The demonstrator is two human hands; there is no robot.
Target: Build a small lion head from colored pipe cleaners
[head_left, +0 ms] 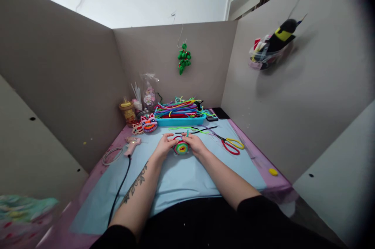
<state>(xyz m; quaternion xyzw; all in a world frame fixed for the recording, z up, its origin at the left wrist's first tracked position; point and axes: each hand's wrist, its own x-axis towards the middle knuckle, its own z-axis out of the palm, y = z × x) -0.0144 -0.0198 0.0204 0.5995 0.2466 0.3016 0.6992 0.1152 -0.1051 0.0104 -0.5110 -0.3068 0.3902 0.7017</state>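
A small round piece of coiled pipe cleaners, with rings of green, yellow and red, is between my two hands above the blue sheet. My left hand closes on its left edge, thumb at the front. Fingers of my right hand pinch its upper right edge, where a teal pipe cleaner end stands up. Behind my hands lie loose green and black pipe cleaners. Scissors with red and yellow handles rest to the right of my right hand.
A blue tray heaped with pipe cleaners stands at the back. Left of it are finished lion-like faces and a brown-lidded cup. A pink glue gun with a black cord lies left. Grey panels enclose the table.
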